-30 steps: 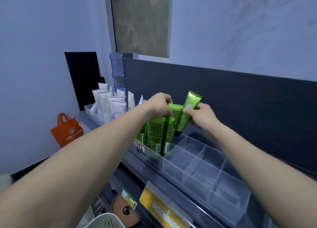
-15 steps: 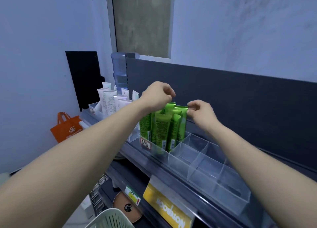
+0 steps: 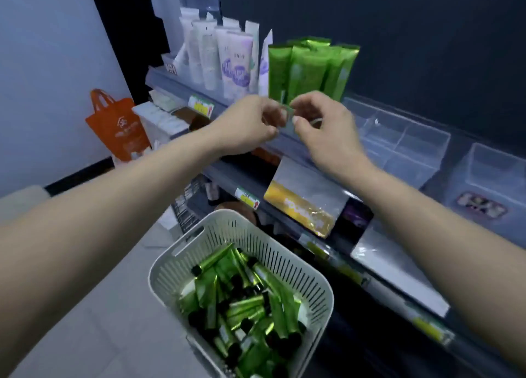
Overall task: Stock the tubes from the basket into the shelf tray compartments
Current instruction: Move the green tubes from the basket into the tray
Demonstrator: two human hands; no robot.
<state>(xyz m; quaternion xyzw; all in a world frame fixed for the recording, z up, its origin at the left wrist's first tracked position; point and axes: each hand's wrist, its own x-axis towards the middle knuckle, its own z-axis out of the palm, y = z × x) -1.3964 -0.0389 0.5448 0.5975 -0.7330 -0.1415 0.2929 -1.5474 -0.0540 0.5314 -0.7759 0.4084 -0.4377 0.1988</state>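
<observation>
Several green tubes [image 3: 310,70] stand upright in the left compartments of a clear shelf tray [image 3: 398,141]; its compartments to the right hold nothing. My left hand [image 3: 244,127] and right hand [image 3: 324,130] hover close together just in front of those tubes, at the tray's front wall. Their fingers are loosely curled, and I see no tube in either. Below, a white slotted basket [image 3: 182,252] holds several more green tubes [image 3: 244,306] with black caps, lying in a heap.
White and purple tubes [image 3: 227,56] stand left of the green ones. A yellow sign [image 3: 301,207] hangs from the shelf edge, with lower shelves beneath. Another clear box [image 3: 495,175] sits at the right. An orange bag [image 3: 116,124] leans against the left wall.
My right hand set its green tube into the tray and let go. Both hands dropped from the tube tops to the tray front. The view tilted down, showing the basket.
</observation>
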